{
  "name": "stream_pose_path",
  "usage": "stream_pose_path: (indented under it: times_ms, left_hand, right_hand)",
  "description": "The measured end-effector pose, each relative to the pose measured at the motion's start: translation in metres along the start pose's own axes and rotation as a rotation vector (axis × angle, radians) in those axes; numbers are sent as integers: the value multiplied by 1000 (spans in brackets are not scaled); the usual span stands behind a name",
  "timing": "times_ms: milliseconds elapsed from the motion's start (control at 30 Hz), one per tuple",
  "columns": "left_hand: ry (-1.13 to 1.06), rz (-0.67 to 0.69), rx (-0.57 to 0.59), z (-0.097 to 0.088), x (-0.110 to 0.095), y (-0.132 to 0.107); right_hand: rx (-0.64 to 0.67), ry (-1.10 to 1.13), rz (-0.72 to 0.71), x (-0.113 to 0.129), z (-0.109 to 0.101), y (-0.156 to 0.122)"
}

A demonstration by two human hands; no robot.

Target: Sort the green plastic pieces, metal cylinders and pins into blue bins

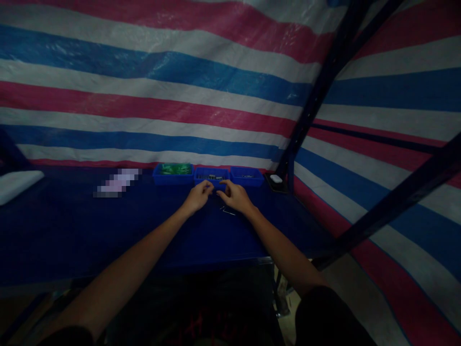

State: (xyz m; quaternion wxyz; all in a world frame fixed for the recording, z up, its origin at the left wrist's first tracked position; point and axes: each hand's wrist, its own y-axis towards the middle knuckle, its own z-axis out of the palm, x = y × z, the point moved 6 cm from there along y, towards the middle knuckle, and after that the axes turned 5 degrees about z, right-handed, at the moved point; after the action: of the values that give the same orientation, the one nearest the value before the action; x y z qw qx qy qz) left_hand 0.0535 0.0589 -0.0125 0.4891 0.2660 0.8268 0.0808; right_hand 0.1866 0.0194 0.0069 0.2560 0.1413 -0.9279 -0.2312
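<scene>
My left hand [199, 197] is above the blue table in front of the middle blue bin [212, 171], its fingers curled together in a pinch. Whatever may be between those fingertips is too small to make out. Close beside it is my right hand [236, 197], with thumb and forefinger spread apart and nothing visible between them. The middle bin contains small pale and dark pieces. Under my right hand, a thin L-shaped metal piece [229, 212] lies on the table, with another small metal bit near it.
A left blue bin [173, 180] contains green packets, and a right blue bin [247, 182] a few thin metal pieces. Farther right, a white case [276, 179] rests on a dark object. A dark frame post [306, 115] rises at the right, before striped sheeting [151, 105].
</scene>
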Motion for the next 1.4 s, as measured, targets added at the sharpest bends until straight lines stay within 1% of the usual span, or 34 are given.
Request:
stream_pose_path:
  times_ms: [100, 200, 267, 333, 400, 500, 600, 667, 700, 767, 833, 900, 967, 1033, 1067, 1133, 1200, 1300, 1400]
  left_hand:
    - [-228, -11, -5, 4, -5, -1]
    - [-408, -63, -24, 2, -5, -3]
    - [-471, -89, -34, 0, -4, -3]
    - [-466, -91, -35, -2, -4, -2]
    - [-417, -75, -27, -2, -5, -2]
    - [-328, -73, 31, 3, -5, -1]
    - [-257, -95, 85, 8, -3, -3]
    - [-168, -88, 80, 8, -1, -4]
    - [-96, -68, 70, 7, 0, -4]
    - [79, 18, 67, 8, -3, -4]
    - [256, 161, 110, 14, -9, -4]
    - [401, 294, 185, 23, -15, -4]
    - [528, 347, 246, 30, -18, -4]
    - [621, 331, 296, 35, -18, -3]
    - [656, 315, 318, 36, -18, -3]
    - [701, 294, 351, 37, -17, -3]
    - [727, 290, 363, 34, -16, -4]
    - [706, 258, 330, 20, -10, -7]
    - [577, 179, 246, -3, 0, -8]
  right_hand:
    - [1, 71, -47, 12, 6, -1]
    - [27, 232, 8, 11, 12, 2]
    - [55, 298, 28, 10, 15, 3]
    - [65, 279, 4, 10, 15, 3]
    - [46, 200, -16, 9, 11, 3]
    - [5, 82, 17, 3, 6, 3]
    - [13, 66, 30, -5, 4, 5]
    - [2, 68, 23, -12, -2, 10]
    - [-34, 56, 34, -16, -8, 14]
    - [-168, -13, 113, -29, -27, 22]
    - [-294, -132, 247, -46, -48, 28]
    - [-316, -252, 363, -62, -62, 28]
    - [-259, -313, 395, -73, -67, 22]
    - [-170, -308, 333, -78, -62, 12]
    - [-117, -291, 287, -78, -56, 6]
    - [-5, -239, 211, -78, -40, -2]
    - [83, -155, 185, -76, -22, -5]
    - [108, 2, 210, -67, 2, -3]
    - [113, 45, 220, -48, 18, -3]
